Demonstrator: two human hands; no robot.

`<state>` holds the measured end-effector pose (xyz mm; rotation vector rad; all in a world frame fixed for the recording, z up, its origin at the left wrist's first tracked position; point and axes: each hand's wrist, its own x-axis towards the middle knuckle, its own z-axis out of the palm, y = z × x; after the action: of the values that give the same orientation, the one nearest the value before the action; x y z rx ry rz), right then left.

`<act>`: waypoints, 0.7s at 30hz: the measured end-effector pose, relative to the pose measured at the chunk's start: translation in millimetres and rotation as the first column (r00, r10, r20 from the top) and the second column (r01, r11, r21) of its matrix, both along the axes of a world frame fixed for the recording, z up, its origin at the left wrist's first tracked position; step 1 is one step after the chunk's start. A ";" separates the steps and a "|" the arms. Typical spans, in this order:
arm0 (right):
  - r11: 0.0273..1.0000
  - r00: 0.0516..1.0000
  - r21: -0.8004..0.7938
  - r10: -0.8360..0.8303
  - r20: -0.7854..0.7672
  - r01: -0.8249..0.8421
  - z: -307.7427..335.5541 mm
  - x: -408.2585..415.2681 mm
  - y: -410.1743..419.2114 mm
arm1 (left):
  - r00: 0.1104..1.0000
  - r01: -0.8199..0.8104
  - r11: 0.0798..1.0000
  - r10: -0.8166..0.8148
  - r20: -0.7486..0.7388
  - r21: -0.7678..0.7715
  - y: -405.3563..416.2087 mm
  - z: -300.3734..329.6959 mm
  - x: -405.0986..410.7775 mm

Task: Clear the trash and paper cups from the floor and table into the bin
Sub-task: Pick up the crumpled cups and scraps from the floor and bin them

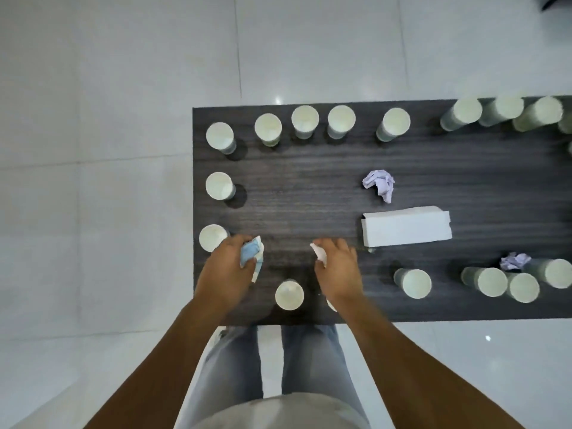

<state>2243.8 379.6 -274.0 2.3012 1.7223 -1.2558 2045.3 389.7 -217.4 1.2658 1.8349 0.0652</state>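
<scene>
Pale floor tiles [123,150] run under a dark wood-grain table [309,187], and I'm looking almost straight down over its near edge, my own legs visible below it. Nearest me, close to that near edge, one upright paper cup [289,295] stands between my two wrists.

Just beyond it, my left hand [227,267] is curled round a crumpled blue-and-white wad [252,258], fingers closed on it. My right hand [339,270] pinches a small white scrap [320,254] between thumb and fingers. Both hands are loaded, so I judge the next move is a carry to the bin, and I can't see the bin anywhere in this view.

Should I gather more first, the white box [405,226] lies just right of my right hand, its long axis running parallel to the near edge, so the right hand is much the nearer. Past it sits a lilac paper ball [379,184], and a second lilac ball [514,261] rests near the near edge further right, touching or nearly touching a tipped cup.

More cups line the left edge and the far edge [305,120]. Those at the right lean or lie over in the lens distortion; I can't tell which. The table's right end is cut off, and a pale rim under my right wrist is mostly hidden.
</scene>
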 end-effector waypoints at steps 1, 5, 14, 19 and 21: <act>1.000 1.000 0.016 0.025 -0.011 -0.024 14.7 -9.4 1.3 | 1.000 -0.008 1.000 0.008 -0.002 0.005 -0.5 11.1 -10.1; 0.989 0.992 0.078 0.127 -0.022 -0.125 59.5 -63.0 7.2 | 0.999 -0.054 0.996 0.053 0.012 0.066 -9.7 45.1 -63.5; 0.966 0.977 0.189 0.196 -0.081 -0.178 98.9 -285.6 0.9 | 0.998 0.057 0.987 -0.055 -0.019 0.153 -41.9 74.8 -260.8; 0.951 0.966 0.216 0.244 -0.088 -0.221 118.9 -409.0 1.6 | 0.996 0.066 0.982 -0.056 -0.062 0.176 -39.0 92.9 -387.3; 0.938 0.954 0.232 0.284 -0.092 -0.257 131.4 -450.0 10.1 | 0.997 0.028 0.980 -0.015 -0.070 0.199 -34.0 103.8 -430.4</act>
<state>1793.8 389.7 -142.6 2.0232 2.2318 -1.2338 1614.9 355.7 -113.6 1.4419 1.9102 0.2010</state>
